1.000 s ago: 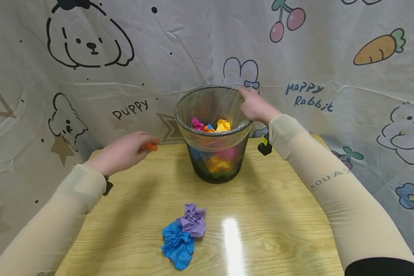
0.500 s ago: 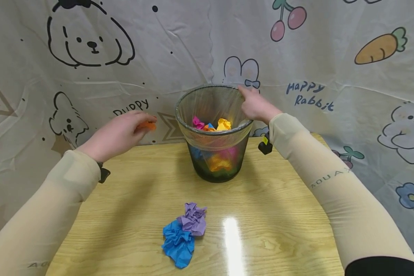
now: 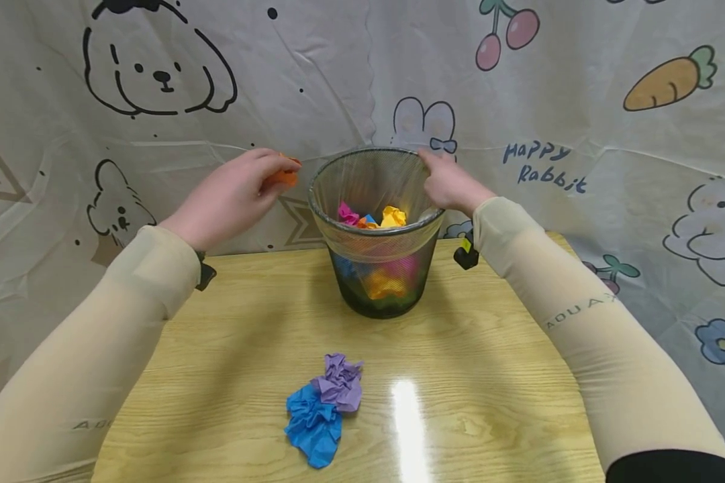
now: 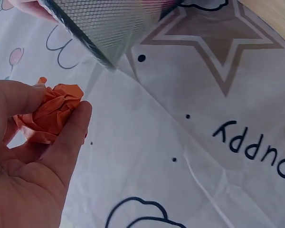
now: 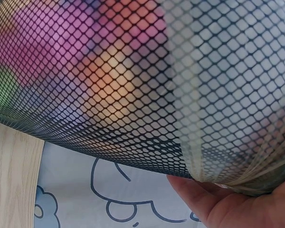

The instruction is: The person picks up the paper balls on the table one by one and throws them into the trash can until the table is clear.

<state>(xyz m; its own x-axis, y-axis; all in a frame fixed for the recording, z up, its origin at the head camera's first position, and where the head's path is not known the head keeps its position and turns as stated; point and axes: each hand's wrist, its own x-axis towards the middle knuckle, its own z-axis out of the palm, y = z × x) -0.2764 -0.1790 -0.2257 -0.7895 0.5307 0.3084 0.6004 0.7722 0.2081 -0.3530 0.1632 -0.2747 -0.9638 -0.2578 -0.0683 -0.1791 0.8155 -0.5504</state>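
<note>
A ball of crumpled orange paper [image 4: 57, 111] is pinched between the thumb and fingers of my left hand [image 3: 235, 194]. That hand hovers just left of a black mesh wastebasket [image 3: 374, 249], about level with its rim. My right hand [image 3: 450, 181] grips the wastebasket's rim on the right side; in the right wrist view its fingers [image 5: 199, 197] show against the mesh and liner. Inside the thin clear liner lie several crumpled papers, among them a yellow one [image 3: 393, 217] and a magenta one [image 3: 347, 214].
On the wooden table [image 3: 471, 376], nearer the front, a purple crumpled paper [image 3: 341, 384] touches a blue crumpled paper [image 3: 314, 429]. Directly behind the wastebasket hangs a pale curtain [image 3: 314, 60] printed with cartoon animals.
My left hand has risen and moved right, toward the wastebasket, carrying the orange crumpled paper. The right hand stays on the rim, and the papers on the table have not moved.
</note>
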